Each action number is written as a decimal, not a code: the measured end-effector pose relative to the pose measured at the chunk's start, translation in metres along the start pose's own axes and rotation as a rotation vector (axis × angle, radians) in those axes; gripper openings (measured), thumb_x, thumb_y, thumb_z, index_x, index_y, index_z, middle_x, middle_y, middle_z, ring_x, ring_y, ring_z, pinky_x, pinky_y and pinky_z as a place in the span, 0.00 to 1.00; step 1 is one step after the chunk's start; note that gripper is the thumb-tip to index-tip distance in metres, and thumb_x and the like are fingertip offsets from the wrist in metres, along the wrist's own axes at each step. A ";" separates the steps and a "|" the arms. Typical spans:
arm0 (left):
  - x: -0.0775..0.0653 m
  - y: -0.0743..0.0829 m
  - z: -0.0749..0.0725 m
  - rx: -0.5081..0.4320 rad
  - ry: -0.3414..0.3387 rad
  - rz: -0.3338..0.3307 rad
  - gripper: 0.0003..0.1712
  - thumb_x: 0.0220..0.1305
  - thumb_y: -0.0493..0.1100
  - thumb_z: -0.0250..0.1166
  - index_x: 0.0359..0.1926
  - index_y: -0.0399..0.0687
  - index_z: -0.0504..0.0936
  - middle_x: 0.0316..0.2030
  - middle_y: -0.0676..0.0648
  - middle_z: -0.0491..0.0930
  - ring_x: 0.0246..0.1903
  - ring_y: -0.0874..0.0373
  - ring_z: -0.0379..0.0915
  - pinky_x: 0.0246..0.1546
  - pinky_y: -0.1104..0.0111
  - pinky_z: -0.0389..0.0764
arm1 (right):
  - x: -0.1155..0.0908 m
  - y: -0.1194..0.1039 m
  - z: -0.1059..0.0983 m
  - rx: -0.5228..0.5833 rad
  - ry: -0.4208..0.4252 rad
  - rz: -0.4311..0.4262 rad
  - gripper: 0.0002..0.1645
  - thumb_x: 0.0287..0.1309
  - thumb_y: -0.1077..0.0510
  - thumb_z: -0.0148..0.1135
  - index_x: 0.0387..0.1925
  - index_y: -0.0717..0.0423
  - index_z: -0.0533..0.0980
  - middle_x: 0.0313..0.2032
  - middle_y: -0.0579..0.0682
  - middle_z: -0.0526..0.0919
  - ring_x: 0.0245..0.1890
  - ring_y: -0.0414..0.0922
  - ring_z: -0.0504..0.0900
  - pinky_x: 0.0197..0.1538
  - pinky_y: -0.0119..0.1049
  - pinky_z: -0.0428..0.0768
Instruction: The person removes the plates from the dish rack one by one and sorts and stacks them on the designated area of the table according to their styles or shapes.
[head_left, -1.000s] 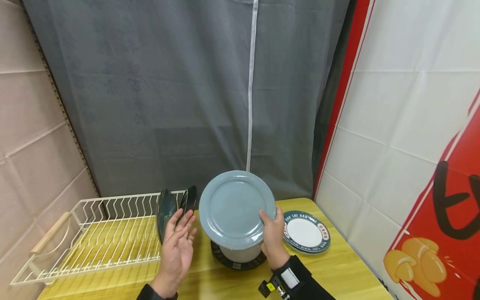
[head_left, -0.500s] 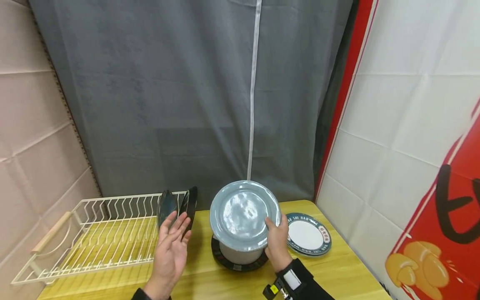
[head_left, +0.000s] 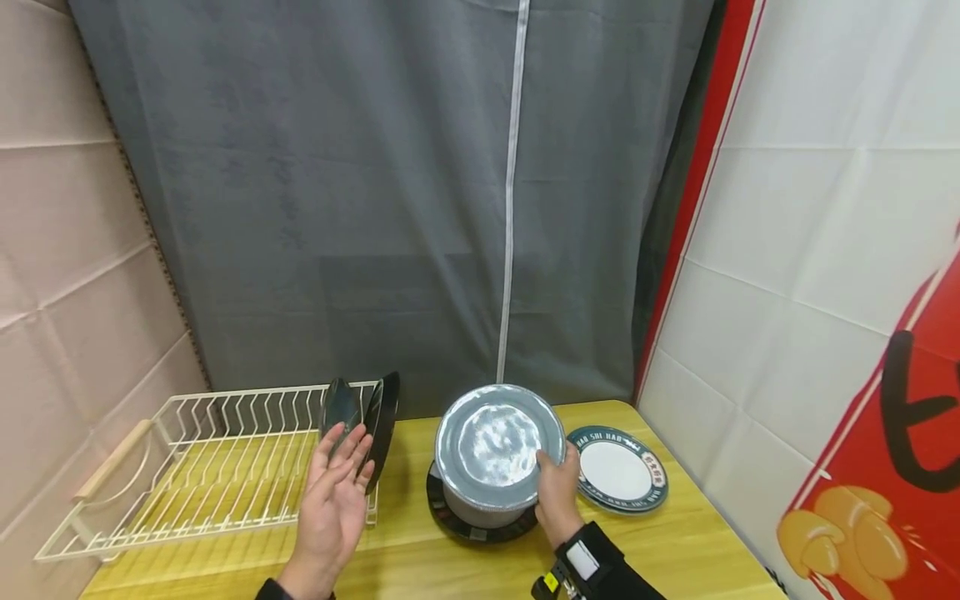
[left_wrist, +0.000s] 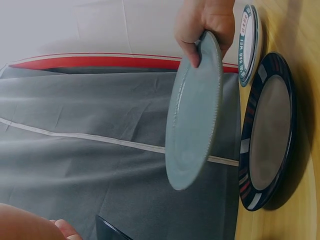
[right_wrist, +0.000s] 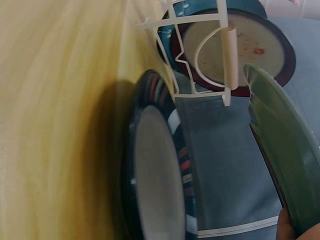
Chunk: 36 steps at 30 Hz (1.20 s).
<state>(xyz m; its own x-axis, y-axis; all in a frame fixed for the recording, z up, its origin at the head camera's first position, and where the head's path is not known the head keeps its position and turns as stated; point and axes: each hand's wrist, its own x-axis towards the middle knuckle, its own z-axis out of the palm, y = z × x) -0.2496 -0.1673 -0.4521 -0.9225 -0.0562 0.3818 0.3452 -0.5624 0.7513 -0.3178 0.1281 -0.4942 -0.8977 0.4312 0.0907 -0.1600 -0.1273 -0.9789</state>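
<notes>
My right hand grips a blue-grey plate by its right edge, thumb on the upper face. The plate is tilted and held above a dark-rimmed plate with coloured blocks on its rim, which lies on the table. In the left wrist view the two plates are apart. My left hand holds nothing; its palm is turned up, fingers extended, in front of the right end of a white wire dish rack. Two dark plates stand on edge at that end of the rack, partly hidden by my fingers.
Right of the held plate lies a white plate with a green lettered rim, apparently stacked on another. A wooden handle is on the rack's left end. Grey curtain hangs behind the yellow wood-grain table.
My right hand has lowered the blue-grey plate toward the dark-rimmed plate and tipped it flatter. My left hand has drifted slightly left, remaining beside the rack.
</notes>
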 end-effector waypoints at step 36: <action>0.015 0.025 -0.013 0.004 0.065 0.067 0.25 0.89 0.33 0.42 0.74 0.63 0.65 0.68 0.61 0.79 0.66 0.67 0.76 0.66 0.73 0.76 | -0.003 0.044 -0.001 -0.038 -0.089 0.125 0.40 0.81 0.74 0.42 0.86 0.76 0.44 0.86 0.82 0.50 0.87 0.79 0.52 0.88 0.73 0.57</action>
<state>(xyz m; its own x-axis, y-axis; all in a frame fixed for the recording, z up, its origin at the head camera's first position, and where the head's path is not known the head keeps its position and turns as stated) -0.2567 -0.1927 -0.4351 -0.9066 -0.1468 0.3956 0.4069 -0.5524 0.7275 -0.3217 0.1219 -0.5378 -0.9427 0.3333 -0.0178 -0.0309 -0.1403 -0.9896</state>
